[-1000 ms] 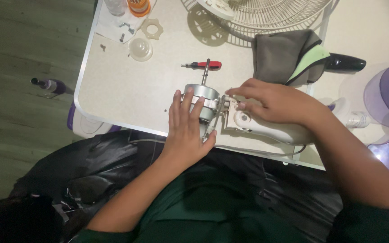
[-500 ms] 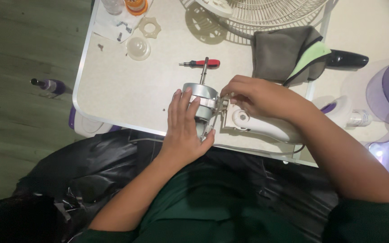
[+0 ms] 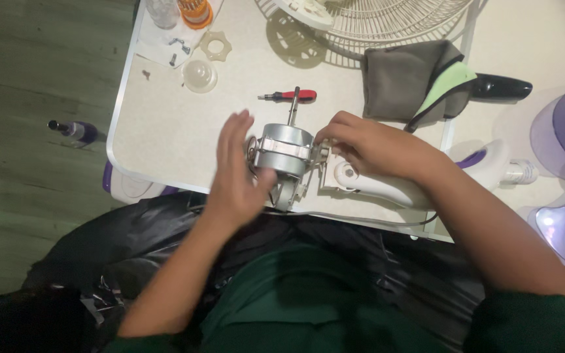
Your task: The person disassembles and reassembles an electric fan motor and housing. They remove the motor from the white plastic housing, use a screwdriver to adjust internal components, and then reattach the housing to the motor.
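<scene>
The left hand [image 3: 233,173] is open with fingers spread, blurred, just beside the metal fan motor [image 3: 284,157] that sits at the near edge of the beige table [image 3: 165,137]. The right hand [image 3: 371,147] pinches at the joint between the motor and the white fan neck housing [image 3: 367,186]. A red-handled screwdriver [image 3: 290,97] lies just behind

Your left hand [image 3: 235,175] is motion-blurred; your right hand [image 3: 377,145] hides the white housing's [image 3: 367,184] top; the fan grille [image 3: 387,19] is cropped.
</scene>
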